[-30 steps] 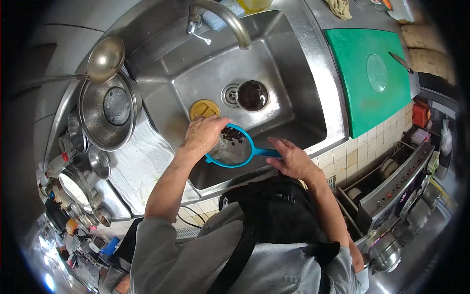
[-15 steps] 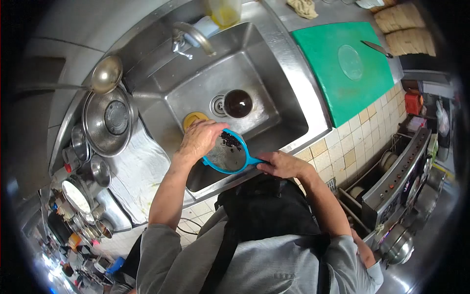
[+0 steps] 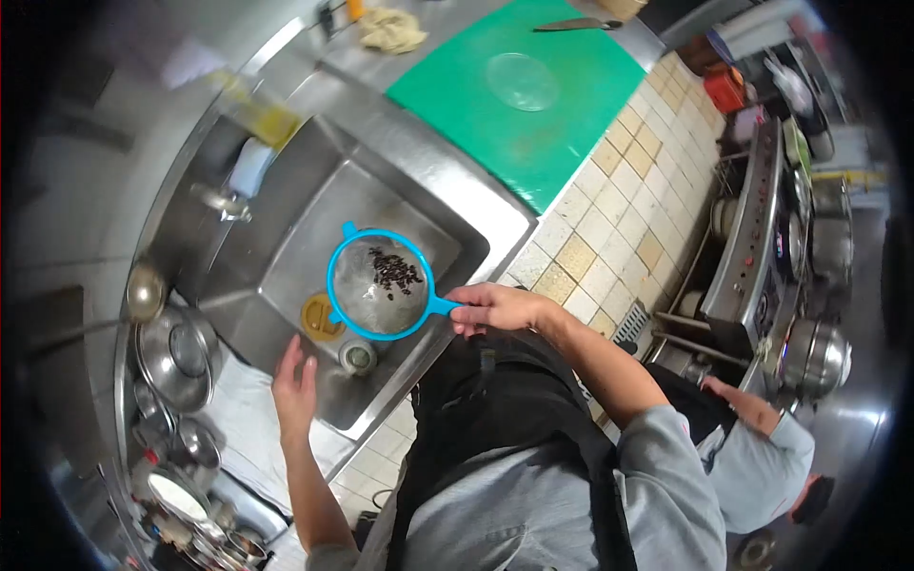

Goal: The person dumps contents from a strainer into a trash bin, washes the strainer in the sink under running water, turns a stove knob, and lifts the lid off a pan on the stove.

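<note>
On my feed: left hand [image 3: 295, 383] empty, fingers spread, forearm extended, near the yellow lid [image 3: 321, 317]. I read the blue strainer [image 3: 360, 297] as held roughly level over the sink [image 3: 286, 276] so dark bits [image 3: 395, 272] don't spill and any drips land inside. Right hand [image 3: 490, 308] wraps its handle, forearm slanting across from the right.

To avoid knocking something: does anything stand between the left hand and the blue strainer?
Nothing visible blocks the left hand from the blue strainer. The yellow round object and the small round container appear near that path, but seemingly lower, in the sink.
</note>
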The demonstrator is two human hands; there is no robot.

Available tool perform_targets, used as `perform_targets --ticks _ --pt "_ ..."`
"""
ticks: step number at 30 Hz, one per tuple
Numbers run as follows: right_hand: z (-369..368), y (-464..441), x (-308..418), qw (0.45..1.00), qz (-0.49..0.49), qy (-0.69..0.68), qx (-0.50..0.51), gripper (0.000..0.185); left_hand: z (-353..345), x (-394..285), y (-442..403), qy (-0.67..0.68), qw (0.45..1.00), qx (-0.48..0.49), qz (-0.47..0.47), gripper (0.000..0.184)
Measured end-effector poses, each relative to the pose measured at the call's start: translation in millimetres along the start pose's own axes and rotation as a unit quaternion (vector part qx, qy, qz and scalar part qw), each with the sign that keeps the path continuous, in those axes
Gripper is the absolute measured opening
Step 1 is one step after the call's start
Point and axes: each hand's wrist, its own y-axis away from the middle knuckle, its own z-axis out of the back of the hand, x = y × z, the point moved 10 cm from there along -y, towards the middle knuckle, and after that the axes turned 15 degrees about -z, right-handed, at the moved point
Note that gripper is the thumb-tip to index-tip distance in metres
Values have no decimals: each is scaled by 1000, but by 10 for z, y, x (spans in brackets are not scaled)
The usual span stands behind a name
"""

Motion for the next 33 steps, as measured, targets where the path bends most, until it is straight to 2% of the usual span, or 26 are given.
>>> perform_targets --ticks 2,4,6,7,10,12,14,15,18,21,24,26,28,30,32,33 --pt "100 11 18 1000 14 5 10 32 -113 31 223 32 999 -6 -13 46" --pt "212 -42 -115 998 -27 61 2 27 -313 -16 402 21 999 32 18 47" --pt "306 -152 -280 997 -12 74 9 22 -465 -257 521 24 999 37 31 47" --pt "319 -133 -299 998 12 52 26 21 -556 -355 591 27 998 41 50 46" --pt "421 122 -303 996 60 15 63 19 -772 -644 734 47 999 14 22 46" --pt "517 418 -315 989 82 -70 100 20 -949 -842 893 37 999 -3 30 45" --pt "743 780 -414 987 103 -71 105 22 -1275 -926 1005 56 997 39 48 44" --pt "886 961 -519 983 120 -91 108 24 -1464 -932 1049 4 995 82 60 44" --pt "1338 1586 -924 976 141 -147 79 30 -2251 -829 1053 97 990 90 45 37" --pt "1797 2014 -1641 960 118 -253 7 34 -3181 -804 743 173 969 130 118 37" --pt "2130 2382 -2319 933 108 -331 -88 42 -4277 -783 201 303 918 150 205 40" --pt "2215 2589 -2615 884 91 -432 -154 47 -4925 -788 -313 318 906 170 223 46" --pt "2292 2705 -2863 843 95 -477 -231 49 -5549 -610 -827 387 868 104 294 55" --pt "2339 2705 -3022 798 132 -531 -252 42 -6100 -446 -1418 478 815 44 325 62" --pt "2413 2612 -3091 765 145 -566 -273 38 -6447 -294 -1982 514 784 -48 345 66" --pt "2457 2535 -3096 761 141 -571 -272 38 -6614 -160 -2204 557 750 -88 345 68"
